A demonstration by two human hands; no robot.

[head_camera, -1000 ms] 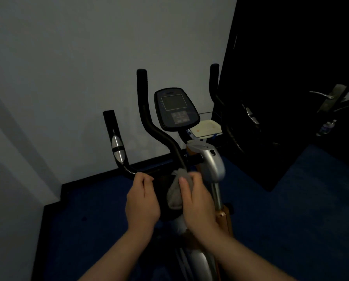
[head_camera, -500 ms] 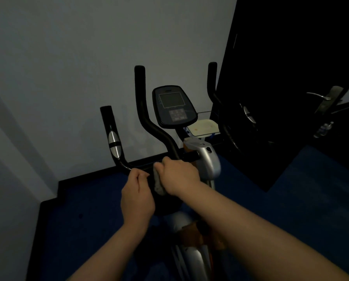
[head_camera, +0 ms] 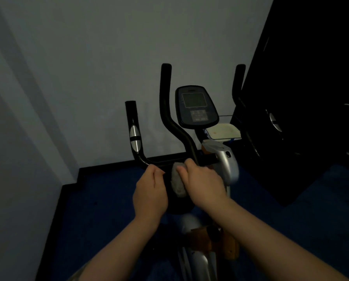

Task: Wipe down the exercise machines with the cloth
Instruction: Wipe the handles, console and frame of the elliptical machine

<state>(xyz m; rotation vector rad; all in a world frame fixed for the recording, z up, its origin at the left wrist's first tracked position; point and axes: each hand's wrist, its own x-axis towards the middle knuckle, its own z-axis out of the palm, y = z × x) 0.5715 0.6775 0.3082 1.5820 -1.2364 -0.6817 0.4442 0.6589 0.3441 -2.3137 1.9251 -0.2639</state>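
- The right hand (head_camera: 203,183) grips a grey cloth (head_camera: 178,180), fingers curled round it, pressing it against the black horizontal bar of the exercise bike (head_camera: 220,165) just where the curved upright handlebar (head_camera: 167,110) joins.
- The cloth shows at the left edge of that hand, bunched under the thumb and fingers, its lower end hanging down over a dark rounded part of the bike below the bar.
- The left hand (head_camera: 149,194) is curled round the same bar just left of the cloth, near the bend that rises into the shorter grip with the silver sensor pad (head_camera: 134,138). The two hands are close together with the cloth between them; hand and cloth do not quite touch.
- The console (head_camera: 196,107) with its dull screen and keypad stands above and behind the hands, tilted toward the viewer.
- A second upright handlebar (head_camera: 238,82) rises at the right, against a dark door (head_camera: 311,78).
- A pale tray-like object (head_camera: 223,132) sits behind the console post.
- The bike stands on blue carpet (head_camera: 108,220) in a corner of grey wall (head_camera: 88,67).
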